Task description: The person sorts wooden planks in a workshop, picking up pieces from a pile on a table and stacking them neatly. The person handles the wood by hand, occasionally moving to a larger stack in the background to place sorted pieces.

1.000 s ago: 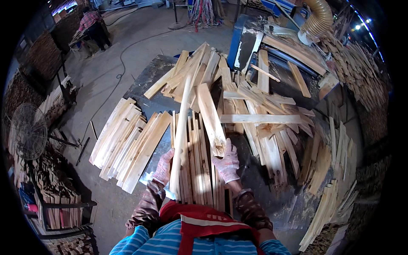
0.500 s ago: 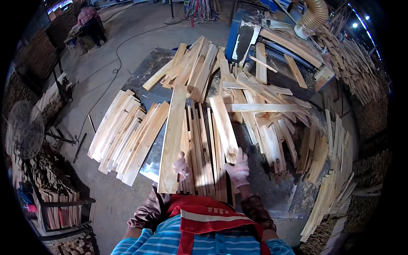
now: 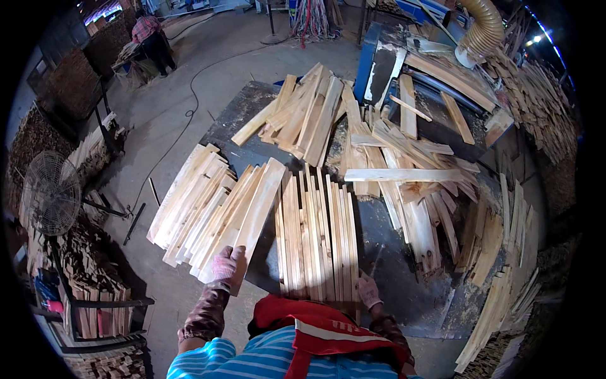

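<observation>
My left hand (image 3: 225,264), in a pale pinkish glove, is closed on the near end of a long flat wooden board (image 3: 259,205). That board leans along the right side of the left stack of boards (image 3: 201,199). In front of me, a row of narrow wooden strips (image 3: 309,234) stands on edge, side by side, on the dark metal table (image 3: 391,243). At the row's near right corner, my gloved right hand (image 3: 368,292) is closed at the end of the outermost wooden strip (image 3: 351,249); its fingertips are partly hidden.
A loose heap of boards (image 3: 306,114) lies at the table's far side, and a tangled pile (image 3: 410,183) to the right. Behind stands a blue machine (image 3: 379,69) with a ribbed hose (image 3: 483,28). A fan (image 3: 50,192) is at left; a person (image 3: 151,41) works far off.
My left hand has moved left with its board, from over the middle row to the left stack. My right hand has lowered the short board to the row's right side. The view has shifted slightly.
</observation>
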`<action>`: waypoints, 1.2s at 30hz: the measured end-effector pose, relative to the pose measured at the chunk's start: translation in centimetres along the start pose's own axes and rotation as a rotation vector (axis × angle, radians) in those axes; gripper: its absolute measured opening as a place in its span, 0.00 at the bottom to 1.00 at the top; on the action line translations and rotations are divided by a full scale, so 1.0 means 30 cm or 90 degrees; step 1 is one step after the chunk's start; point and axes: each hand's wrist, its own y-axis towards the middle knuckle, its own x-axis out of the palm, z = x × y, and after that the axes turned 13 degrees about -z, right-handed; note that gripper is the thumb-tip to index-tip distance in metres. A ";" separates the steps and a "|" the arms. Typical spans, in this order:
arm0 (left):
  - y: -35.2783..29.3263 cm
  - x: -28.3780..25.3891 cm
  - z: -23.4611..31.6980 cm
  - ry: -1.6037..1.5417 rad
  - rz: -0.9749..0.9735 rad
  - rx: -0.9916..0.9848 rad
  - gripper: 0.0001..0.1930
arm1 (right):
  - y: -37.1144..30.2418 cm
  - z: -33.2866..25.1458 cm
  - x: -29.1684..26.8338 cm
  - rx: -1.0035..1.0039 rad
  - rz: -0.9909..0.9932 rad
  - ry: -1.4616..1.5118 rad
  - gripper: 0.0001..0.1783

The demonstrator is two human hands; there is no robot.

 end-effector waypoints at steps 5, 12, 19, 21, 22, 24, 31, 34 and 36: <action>0.123 -0.008 -0.077 0.027 -0.034 -0.017 0.24 | 0.043 0.044 0.024 0.008 -0.010 -0.108 0.19; 0.259 0.056 -0.190 0.122 0.080 -0.083 0.20 | -0.079 -0.122 -0.043 0.063 -0.055 -0.185 0.30; 0.379 0.475 -0.121 -0.091 0.035 0.253 0.34 | -0.068 -0.120 -0.015 0.168 -0.045 -0.028 0.32; 0.323 0.550 0.112 -0.203 -0.224 0.119 0.46 | -0.049 -0.100 -0.001 0.185 -0.058 -0.005 0.31; 0.242 0.524 0.269 -0.174 -0.139 0.040 0.46 | -0.049 -0.133 -0.019 0.203 -0.058 -0.015 0.30; 0.317 0.567 0.205 -0.235 -0.062 -0.016 0.41 | -0.024 -0.199 -0.029 0.178 -0.088 -0.042 0.30; 0.282 0.579 0.216 -0.285 -0.080 0.007 0.28 | -0.130 -0.214 0.011 0.150 -0.148 0.064 0.26; 0.272 0.660 0.168 -0.328 -0.135 0.000 0.29 | -0.187 -0.107 0.063 0.158 -0.176 -0.081 0.25; 0.231 0.672 0.224 -0.289 -0.148 -0.002 0.30 | -0.195 -0.003 0.049 0.011 -0.201 -0.130 0.25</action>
